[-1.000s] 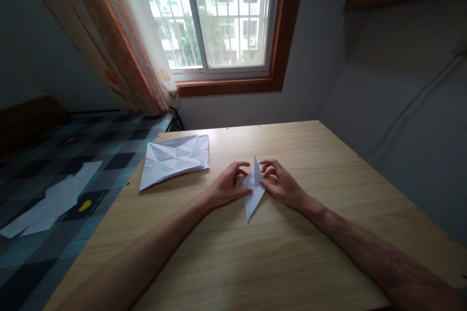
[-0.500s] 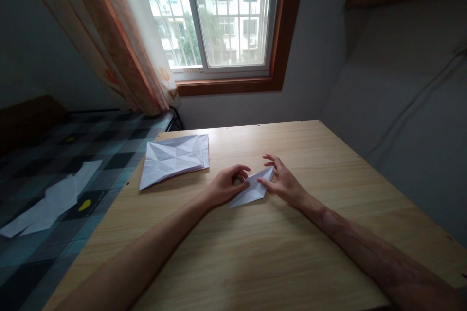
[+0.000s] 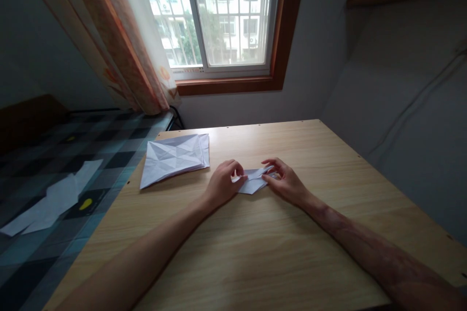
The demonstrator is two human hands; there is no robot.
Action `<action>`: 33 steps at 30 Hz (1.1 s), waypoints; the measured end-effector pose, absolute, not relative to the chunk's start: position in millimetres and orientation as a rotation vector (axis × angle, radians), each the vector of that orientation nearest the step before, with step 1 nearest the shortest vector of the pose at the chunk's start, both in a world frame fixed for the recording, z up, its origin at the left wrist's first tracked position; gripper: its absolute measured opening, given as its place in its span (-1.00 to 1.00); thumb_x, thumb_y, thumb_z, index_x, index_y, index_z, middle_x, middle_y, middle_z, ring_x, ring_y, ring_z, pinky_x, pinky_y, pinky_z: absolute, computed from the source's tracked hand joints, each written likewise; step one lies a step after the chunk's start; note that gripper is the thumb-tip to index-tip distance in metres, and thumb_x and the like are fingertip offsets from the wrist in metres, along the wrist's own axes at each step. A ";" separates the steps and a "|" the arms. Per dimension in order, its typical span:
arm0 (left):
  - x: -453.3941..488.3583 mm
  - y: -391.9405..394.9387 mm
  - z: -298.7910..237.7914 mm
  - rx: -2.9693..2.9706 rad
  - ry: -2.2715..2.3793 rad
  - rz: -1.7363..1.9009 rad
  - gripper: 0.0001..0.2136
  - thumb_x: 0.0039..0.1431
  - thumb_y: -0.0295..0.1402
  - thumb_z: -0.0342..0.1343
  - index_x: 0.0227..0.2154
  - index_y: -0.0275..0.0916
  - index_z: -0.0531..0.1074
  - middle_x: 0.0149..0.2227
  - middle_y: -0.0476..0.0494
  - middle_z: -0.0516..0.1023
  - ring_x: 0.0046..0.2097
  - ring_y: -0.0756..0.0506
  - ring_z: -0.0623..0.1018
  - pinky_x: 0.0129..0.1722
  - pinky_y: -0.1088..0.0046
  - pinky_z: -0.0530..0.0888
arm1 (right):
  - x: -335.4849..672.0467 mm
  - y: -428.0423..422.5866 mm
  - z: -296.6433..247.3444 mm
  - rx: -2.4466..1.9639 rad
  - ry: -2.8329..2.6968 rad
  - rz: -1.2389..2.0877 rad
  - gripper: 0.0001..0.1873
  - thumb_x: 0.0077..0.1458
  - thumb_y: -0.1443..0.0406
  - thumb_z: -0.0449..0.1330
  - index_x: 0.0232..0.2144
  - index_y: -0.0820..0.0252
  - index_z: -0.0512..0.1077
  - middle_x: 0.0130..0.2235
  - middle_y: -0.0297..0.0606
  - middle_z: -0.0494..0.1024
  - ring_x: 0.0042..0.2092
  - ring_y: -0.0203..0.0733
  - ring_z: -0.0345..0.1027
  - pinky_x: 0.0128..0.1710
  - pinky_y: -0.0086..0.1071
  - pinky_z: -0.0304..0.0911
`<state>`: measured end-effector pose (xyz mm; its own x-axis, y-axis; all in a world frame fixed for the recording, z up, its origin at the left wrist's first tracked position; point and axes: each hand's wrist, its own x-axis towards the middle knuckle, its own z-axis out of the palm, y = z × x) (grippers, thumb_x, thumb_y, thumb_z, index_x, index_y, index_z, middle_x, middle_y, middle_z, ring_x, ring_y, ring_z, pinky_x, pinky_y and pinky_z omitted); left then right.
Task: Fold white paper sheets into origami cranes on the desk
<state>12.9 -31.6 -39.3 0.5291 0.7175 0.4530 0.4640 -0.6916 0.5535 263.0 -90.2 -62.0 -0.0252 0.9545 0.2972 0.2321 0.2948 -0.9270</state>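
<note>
A small piece of folded white paper [image 3: 252,185] lies low over the wooden table [image 3: 233,252], between my two hands. My left hand [image 3: 225,180] is closed on its left end, with thumb and fingertips pinching the edge. At the other end my right hand [image 3: 283,180] grips the right corner between thumb and fingers. A narrow flap stands up slightly near the right fingers. The paper's outer tips are partly hidden by the fingers.
Creased white sheets [image 3: 175,155] lie in a stack at the table's far left. White paper pieces [image 3: 54,199] rest on the checked bed cover [image 3: 120,129] to the left. A window [image 3: 233,19] and a curtain [image 3: 120,34] are beyond the table.
The folded paper has turned so that it lies more level, and a flap on its right now shows. My left hand has shifted slightly up, and my right fingers have closed in on the corner.
</note>
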 end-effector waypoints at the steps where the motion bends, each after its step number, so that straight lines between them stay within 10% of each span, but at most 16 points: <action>1: 13.7 -32.9 -39.3 2.471 0.955 0.917 -0.92 0.27 -0.40 0.26 -0.32 -0.18 0.47 -0.30 -0.07 0.55 -0.25 -0.11 0.48 -0.15 0.31 0.42 | 263.3 -90.0 -62.0 -1.138 -1.493 0.858 -0.58 0.21 0.20 0.38 0.10 0.05 0.48 -0.10 -0.24 0.60 -0.11 -0.12 0.56 -0.14 -0.31 0.51; 11: 17.8 -47.7 -29.6 2.751 0.853 0.691 -0.74 0.33 -0.10 0.28 -0.08 -0.15 0.56 -0.06 -0.24 0.62 -0.07 -0.26 0.59 0.00 0.15 0.45 | 267.5 -93.5 -61.0 -0.913 -1.478 1.140 -0.33 0.05 0.40 0.15 0.24 0.05 0.31 -0.07 -0.24 0.67 -0.05 -0.05 0.62 -0.07 -0.22 0.53; 15: 18.7 -49.6 -29.8 2.743 0.948 0.719 -0.55 0.19 0.13 0.37 -0.15 -0.16 0.55 -0.10 -0.25 0.61 -0.08 -0.29 0.58 0.01 0.12 0.44 | 266.6 -97.6 -56.5 -0.818 -1.612 1.131 -0.18 -0.01 0.49 0.12 0.33 0.03 0.31 0.17 -0.17 0.63 0.17 0.00 0.57 0.24 -0.06 0.45; 22: 20.3 -51.4 -29.9 2.818 1.056 0.739 -0.82 0.23 -0.22 0.28 -0.20 -0.19 0.53 -0.17 -0.25 0.60 -0.12 -0.28 0.57 -0.02 0.13 0.43 | 266.3 -103.1 -51.1 -0.772 -1.901 1.036 0.01 0.03 0.56 0.09 0.51 -0.05 0.15 0.38 -0.17 0.47 0.45 0.00 0.31 0.52 0.12 0.11; 33: 16.0 -40.0 -27.7 2.337 0.992 0.947 -0.72 0.51 -0.20 0.07 -0.16 -0.16 0.67 -0.13 -0.19 0.72 -0.12 -0.19 0.65 -0.06 0.28 0.50 | 261.3 -104.0 -38.3 -0.860 -2.071 0.680 -0.43 0.43 0.35 0.17 0.42 -0.07 0.37 0.38 -0.15 0.48 0.40 0.06 0.36 0.46 0.09 0.26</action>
